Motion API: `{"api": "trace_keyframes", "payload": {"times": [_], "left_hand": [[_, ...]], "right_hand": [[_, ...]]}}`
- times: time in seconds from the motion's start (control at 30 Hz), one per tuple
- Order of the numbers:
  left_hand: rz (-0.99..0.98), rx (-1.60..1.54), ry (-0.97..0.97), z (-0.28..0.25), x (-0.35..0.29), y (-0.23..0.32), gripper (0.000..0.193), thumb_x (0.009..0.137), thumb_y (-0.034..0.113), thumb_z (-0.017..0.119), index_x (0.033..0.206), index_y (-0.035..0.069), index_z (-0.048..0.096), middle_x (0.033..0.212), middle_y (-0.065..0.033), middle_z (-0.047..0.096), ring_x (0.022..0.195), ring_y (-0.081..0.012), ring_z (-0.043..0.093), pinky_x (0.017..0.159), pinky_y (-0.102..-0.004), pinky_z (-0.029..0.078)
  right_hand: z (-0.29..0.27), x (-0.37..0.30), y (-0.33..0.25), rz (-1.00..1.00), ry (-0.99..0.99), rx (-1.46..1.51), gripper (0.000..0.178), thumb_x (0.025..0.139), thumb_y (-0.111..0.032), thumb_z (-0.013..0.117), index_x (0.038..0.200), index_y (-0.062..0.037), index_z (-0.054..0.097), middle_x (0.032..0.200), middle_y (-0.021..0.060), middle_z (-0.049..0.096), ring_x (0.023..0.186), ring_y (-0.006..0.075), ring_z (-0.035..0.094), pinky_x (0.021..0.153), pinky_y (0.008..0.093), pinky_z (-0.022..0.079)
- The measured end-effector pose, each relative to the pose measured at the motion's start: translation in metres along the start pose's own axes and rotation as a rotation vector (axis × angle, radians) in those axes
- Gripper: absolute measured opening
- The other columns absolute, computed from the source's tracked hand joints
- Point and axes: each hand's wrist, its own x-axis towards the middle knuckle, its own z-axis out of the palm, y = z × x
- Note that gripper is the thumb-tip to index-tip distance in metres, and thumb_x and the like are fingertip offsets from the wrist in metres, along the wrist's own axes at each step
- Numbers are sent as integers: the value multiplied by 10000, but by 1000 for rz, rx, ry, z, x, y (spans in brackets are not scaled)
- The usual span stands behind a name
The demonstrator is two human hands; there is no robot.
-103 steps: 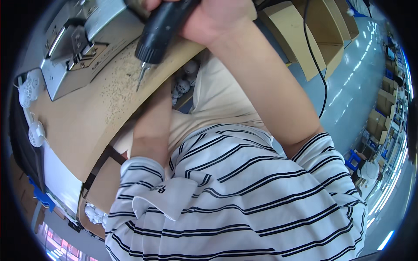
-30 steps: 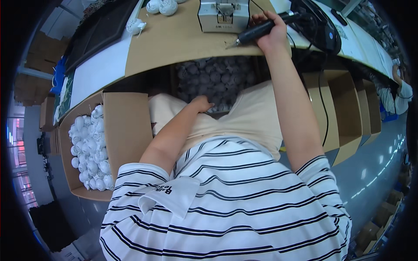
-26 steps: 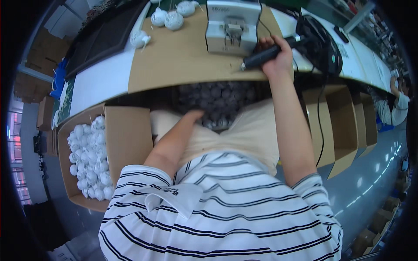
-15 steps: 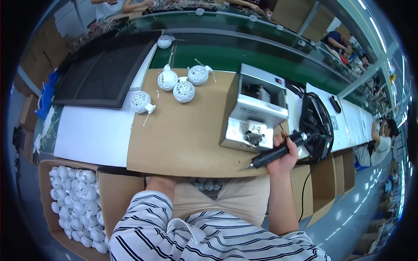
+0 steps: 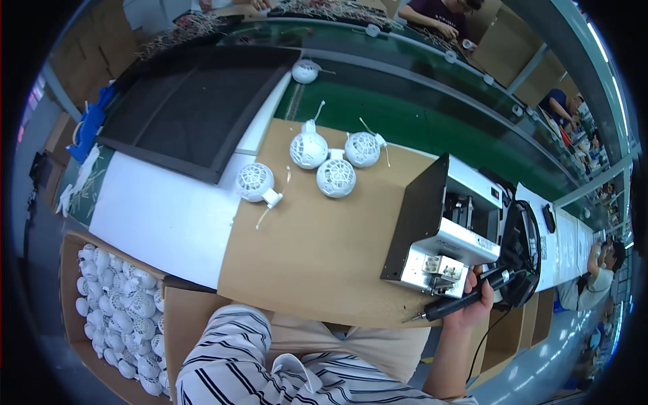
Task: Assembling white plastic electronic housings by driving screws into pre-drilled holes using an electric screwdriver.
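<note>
My right hand [image 5: 475, 309] is wrapped round a black electric screwdriver [image 5: 445, 308], its bit pointing left just above the front edge of the cardboard sheet [image 5: 324, 270]. Close behind it stands a silver and black screw feeder [image 5: 466, 237]. Of my left arm only the striped sleeve [image 5: 233, 334] shows; the hand is hidden below the table edge. Several white lattice balls with short necks and thin cords lie further back: one ball [image 5: 255, 182] is apart on the left, and a group with this front ball [image 5: 336, 178] sits on the cardboard.
An open carton [image 5: 71, 297] full of similar balls stands at the lower left. A dark mesh panel [image 5: 196, 111] lies at the back left. Behind runs a green conveyor [image 5: 405, 121] with another ball [image 5: 305, 71]. A black bag [image 5: 523, 250] is right of the feeder. Co-workers sit beyond.
My view has turned, so the table's things appear further right and lower. The screwdriver stays in my right hand near the feeder. My bare left forearm no longer shows.
</note>
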Motion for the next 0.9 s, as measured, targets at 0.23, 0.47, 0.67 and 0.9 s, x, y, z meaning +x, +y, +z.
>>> {"api": "trace_keyframes", "payload": {"times": [0.23, 0.47, 0.67, 0.9], "left_hand": [[-14, 1009, 332, -102, -20, -5, 729, 1013, 649, 262, 1568, 182, 343, 1555, -126, 445, 1399, -341, 463, 1178, -514, 364], [-1211, 2087, -347, 27, -82, -78, 624, 1020, 417, 550, 1501, 39, 425, 1458, -176, 535, 1260, -340, 559, 1035, -409, 462], [-628, 1726, -738, 233, 4, -51, 451, 920, 92, 687, 1340, -25, 573, 1268, -164, 637, 1086, -281, 622, 985, -371, 490], [360, 3133, 115, 233, 265, 54, 410, 898, 279, 697, 1227, 38, 652, 1176, -147, 665, 991, -275, 634, 905, -380, 504]], "right_hand": [[8, -5, 12, -17, -22, -35, 257, 945, -176, 535, 1179, -70, 523, 837, 31, 497, 744, 128, 493, 764, 270, 432], [0, -6, 9, -27, -53, -9, 252, 941, -164, 532, 1173, -69, 520, 835, 35, 506, 738, 130, 490, 774, 281, 424], [5, -11, 11, -51, -58, -39, 266, 921, -156, 550, 1171, -69, 516, 839, 51, 524, 735, 144, 512, 760, 307, 451], [6, -15, 7, -68, -61, -37, 286, 901, -158, 576, 1165, -67, 512, 840, 68, 539, 725, 159, 534, 739, 333, 480]]}}
